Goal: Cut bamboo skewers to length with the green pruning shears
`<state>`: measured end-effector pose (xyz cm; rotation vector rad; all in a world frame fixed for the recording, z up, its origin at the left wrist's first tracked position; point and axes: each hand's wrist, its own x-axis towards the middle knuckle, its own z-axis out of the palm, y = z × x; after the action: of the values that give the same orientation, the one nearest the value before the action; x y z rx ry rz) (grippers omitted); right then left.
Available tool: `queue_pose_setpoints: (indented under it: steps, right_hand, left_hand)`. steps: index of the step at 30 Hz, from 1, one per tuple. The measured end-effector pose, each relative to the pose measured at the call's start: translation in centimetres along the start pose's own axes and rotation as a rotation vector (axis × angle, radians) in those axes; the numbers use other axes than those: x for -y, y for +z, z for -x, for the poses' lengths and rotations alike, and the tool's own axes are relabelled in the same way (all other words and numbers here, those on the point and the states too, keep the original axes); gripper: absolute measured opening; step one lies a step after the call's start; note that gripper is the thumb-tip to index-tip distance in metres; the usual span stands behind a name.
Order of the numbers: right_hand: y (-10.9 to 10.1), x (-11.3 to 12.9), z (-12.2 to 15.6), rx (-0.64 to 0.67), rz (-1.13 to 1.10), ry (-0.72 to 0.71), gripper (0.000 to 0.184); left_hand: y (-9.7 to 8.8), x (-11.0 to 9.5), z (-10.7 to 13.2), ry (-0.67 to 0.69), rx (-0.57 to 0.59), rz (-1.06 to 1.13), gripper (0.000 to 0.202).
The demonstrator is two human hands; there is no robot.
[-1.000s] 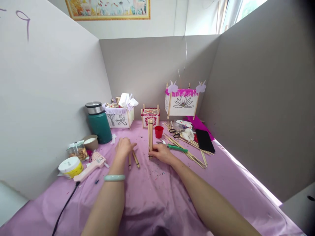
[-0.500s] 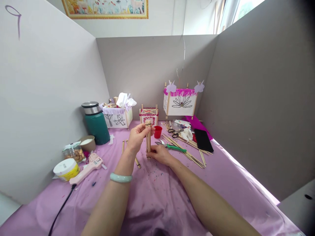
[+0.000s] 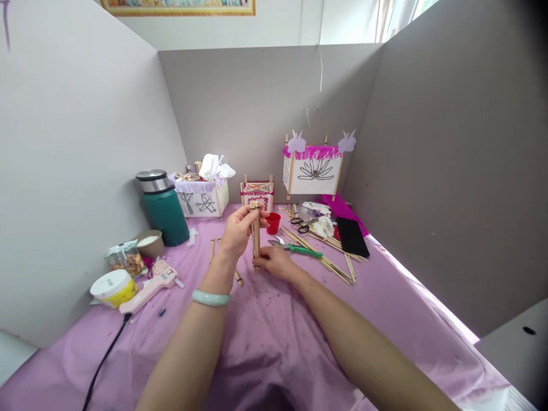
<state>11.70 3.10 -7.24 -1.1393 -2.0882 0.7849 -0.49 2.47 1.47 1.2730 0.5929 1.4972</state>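
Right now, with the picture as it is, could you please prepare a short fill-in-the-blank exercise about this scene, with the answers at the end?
1. On the upright bundle of thin wooden sticks, the lower hand is the person's ___ one.
2. The pale green, ring-shaped bangle is on the person's ___ arm.
3. The curved-blade metal cutters have ___ handles.
4. The small round cup is coloured ___.

Missing words: right; left; green; red.

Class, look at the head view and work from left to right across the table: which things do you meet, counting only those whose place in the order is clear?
White-lidded tub → teal bottle → upright bundle of sticks → red cup → scissors → flat black rectangle.
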Motion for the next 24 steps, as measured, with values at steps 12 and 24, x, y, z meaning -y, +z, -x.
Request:
queue_pose_setpoints:
  steps: [12, 24]
  right_hand:
    - [-0.3, 0.0, 0.1, 0.042, -0.032, 0.022, 0.015]
    - [-0.6, 0.6, 0.3, 0.054, -0.102, -0.031, 0.014]
  left_hand:
    - [-0.2, 0.1, -0.2, -0.047, 0.012, -0.075, 0.034]
    - [-0.6, 0.5, -0.1, -0.017, 0.016, -0.143, 0.038]
